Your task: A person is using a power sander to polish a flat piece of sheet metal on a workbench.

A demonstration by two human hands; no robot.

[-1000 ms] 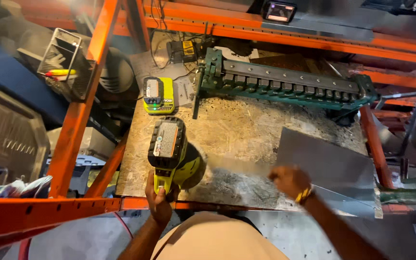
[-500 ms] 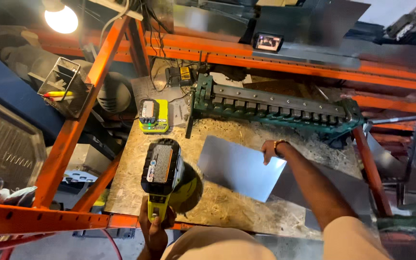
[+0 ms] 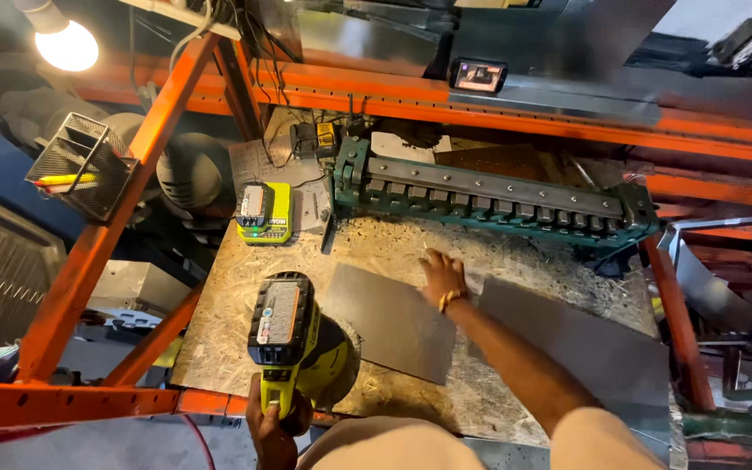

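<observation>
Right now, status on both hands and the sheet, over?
Left hand gripping yellow-green cordless tool by its handle, at the bench's near edge. Right hand flat on the far edge of a grey metal sheet. Green bending brake just beyond.

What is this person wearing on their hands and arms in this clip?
Both hands are bare, no gloves. The right hand has a thin yellow-gold band at the wrist, and its forearm is uncovered. The left hand shows nothing worn; only its wrist is in view.

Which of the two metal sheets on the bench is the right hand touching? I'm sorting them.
The right hand rests on the smaller, darker sheet beside the cordless tool, not the larger, paler sheet toward the bench's right edge.
</observation>
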